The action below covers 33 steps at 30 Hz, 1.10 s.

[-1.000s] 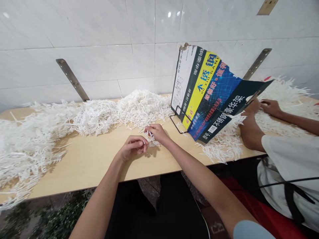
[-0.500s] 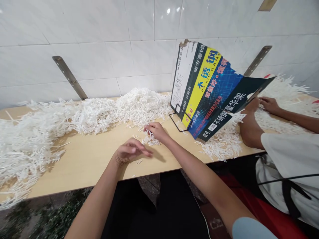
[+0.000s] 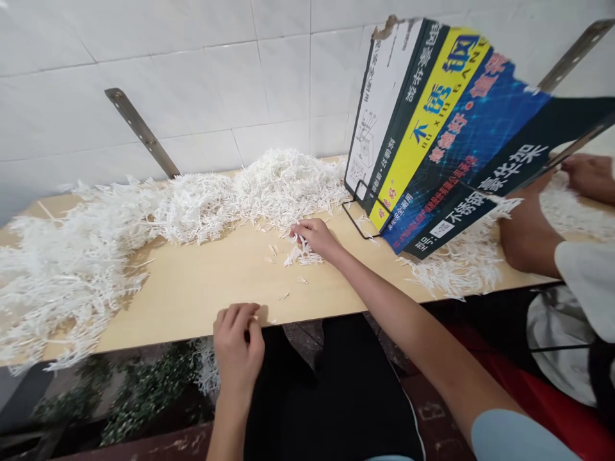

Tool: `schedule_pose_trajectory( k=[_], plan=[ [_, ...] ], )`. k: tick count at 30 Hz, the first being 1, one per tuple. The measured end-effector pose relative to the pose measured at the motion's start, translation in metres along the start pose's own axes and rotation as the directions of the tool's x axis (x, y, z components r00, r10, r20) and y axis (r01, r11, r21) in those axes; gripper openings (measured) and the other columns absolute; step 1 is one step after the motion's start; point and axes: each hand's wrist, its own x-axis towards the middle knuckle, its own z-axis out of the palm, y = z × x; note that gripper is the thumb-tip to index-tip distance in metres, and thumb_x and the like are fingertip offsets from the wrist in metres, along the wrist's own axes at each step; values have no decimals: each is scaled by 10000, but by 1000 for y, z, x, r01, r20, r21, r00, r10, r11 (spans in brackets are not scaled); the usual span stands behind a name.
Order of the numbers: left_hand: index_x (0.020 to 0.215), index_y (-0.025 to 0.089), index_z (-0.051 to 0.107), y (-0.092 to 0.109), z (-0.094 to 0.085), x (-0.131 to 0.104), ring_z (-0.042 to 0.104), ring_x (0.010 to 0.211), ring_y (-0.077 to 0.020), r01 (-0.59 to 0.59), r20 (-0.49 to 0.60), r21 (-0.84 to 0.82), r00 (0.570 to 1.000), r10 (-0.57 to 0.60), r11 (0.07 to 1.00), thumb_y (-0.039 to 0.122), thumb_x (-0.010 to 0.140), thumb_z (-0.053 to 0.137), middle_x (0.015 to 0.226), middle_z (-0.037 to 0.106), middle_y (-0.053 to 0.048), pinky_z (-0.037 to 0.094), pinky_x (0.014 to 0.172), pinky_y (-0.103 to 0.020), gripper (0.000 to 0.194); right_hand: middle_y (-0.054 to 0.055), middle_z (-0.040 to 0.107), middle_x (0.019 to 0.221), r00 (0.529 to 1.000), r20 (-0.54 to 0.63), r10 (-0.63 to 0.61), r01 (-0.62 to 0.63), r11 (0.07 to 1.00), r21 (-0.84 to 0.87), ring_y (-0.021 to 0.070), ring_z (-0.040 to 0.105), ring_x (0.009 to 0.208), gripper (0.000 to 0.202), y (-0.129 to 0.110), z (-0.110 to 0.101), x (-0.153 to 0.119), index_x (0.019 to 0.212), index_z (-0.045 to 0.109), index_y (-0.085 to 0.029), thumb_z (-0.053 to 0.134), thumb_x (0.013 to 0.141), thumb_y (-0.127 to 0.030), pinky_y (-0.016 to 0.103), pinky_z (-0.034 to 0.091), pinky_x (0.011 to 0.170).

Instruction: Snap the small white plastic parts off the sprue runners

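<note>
My right hand (image 3: 317, 239) is closed on some white plastic pieces (image 3: 305, 256), low over the wooden board near the middle. My left hand (image 3: 239, 330) is at the board's front edge, its fingers curled and pressed together; whatever they might hold is hidden. Small loose white bits (image 3: 283, 296) lie on the board between the two hands. Behind them, a long heap of white branched plastic pieces (image 3: 283, 182) runs along the wall and spreads to the left end.
A printed cardboard sheet (image 3: 432, 141) stands in a black wire stand (image 3: 361, 218) on the right. Beyond it are another person's hand (image 3: 589, 176) and more white pieces (image 3: 456, 272). A metal bracket (image 3: 144, 133) is on the tiled wall. Plants (image 3: 144, 390) show below the board.
My left hand has moved away from my right hand to the front edge, and its fingers have curled in. More loose bits lie on the board. The view has shifted.
</note>
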Motion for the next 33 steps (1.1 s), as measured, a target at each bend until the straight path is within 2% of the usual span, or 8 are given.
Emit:
schedule_pose_trajectory(
  k=[4, 7, 10, 14, 18, 22, 26, 33],
  plan=[
    [1164, 314, 727, -7, -9, -38, 614, 1076, -311, -135, 133, 31, 982, 130, 990, 69, 884, 538, 1131, 677, -103, 469, 982, -530, 417, -10, 537, 540, 1000, 5, -18, 18, 1000, -1, 114, 457, 498, 345, 0, 3, -1, 691, 716, -159, 653, 832, -467, 253, 330, 498],
    [1202, 349, 716, -6, -9, -43, 645, 1064, -299, -210, 185, -29, 960, 211, 977, 49, 880, 536, 1141, 699, -83, 404, 1078, -602, 476, -8, 541, 545, 1000, 3, -12, 12, 1000, 0, 117, 467, 498, 324, 0, 3, -3, 690, 705, -161, 644, 839, -442, 255, 337, 500],
    [1157, 341, 730, -1, -12, -38, 683, 973, -278, -172, 143, -154, 970, 195, 973, 79, 902, 535, 1037, 729, -70, 506, 983, -525, 414, -6, 555, 557, 1000, 0, -11, 11, 1000, -17, 115, 460, 493, 325, 1, 2, -3, 695, 708, -163, 639, 849, -440, 259, 330, 499],
    [1010, 263, 739, 9, -2, 8, 696, 932, -257, 45, 56, -236, 998, -32, 971, 186, 947, 535, 991, 732, -73, 571, 784, -383, 227, -10, 557, 557, 999, 8, -41, 42, 998, -49, 120, 461, 501, 340, 4, 3, -2, 704, 721, -169, 630, 868, -453, 263, 336, 517],
    [981, 210, 724, 18, 40, 92, 676, 804, -195, 203, -51, -447, 967, -251, 871, 265, 961, 504, 937, 722, -57, 561, 741, -315, 228, -9, 564, 573, 997, -3, -83, 82, 993, -86, 125, 471, 511, 360, 3, 2, -5, 727, 721, -170, 609, 890, -470, 264, 345, 533],
    [1063, 200, 717, 13, 77, 151, 666, 775, -188, 183, 230, -500, 970, -74, 846, 419, 1004, 479, 930, 731, -65, 529, 647, -278, 328, -18, 548, 581, 981, -121, -154, 142, 985, -102, 139, 496, 541, 391, 1, 0, -9, 783, 693, -181, 571, 932, -521, 268, 368, 561],
    [1129, 213, 719, 0, 93, 154, 689, 833, -202, 22, 364, -464, 916, 168, 886, 487, 971, 574, 1012, 761, -68, 535, 702, -292, 348, -22, 539, 586, 963, -181, -198, 175, 975, -137, 149, 520, 579, 429, 1, -1, -7, 764, 628, -200, 552, 950, -579, 266, 388, 588],
    [973, 206, 726, -10, 99, 143, 693, 822, -192, -113, 179, -439, 961, 210, 891, 373, 984, 575, 939, 758, -70, 556, 802, -329, 225, -30, 558, 592, 989, -31, -144, 142, 987, -80, 146, 520, 559, 401, -6, 3, -9, 803, 605, -214, 593, 929, -595, 260, 388, 570]
  ],
)
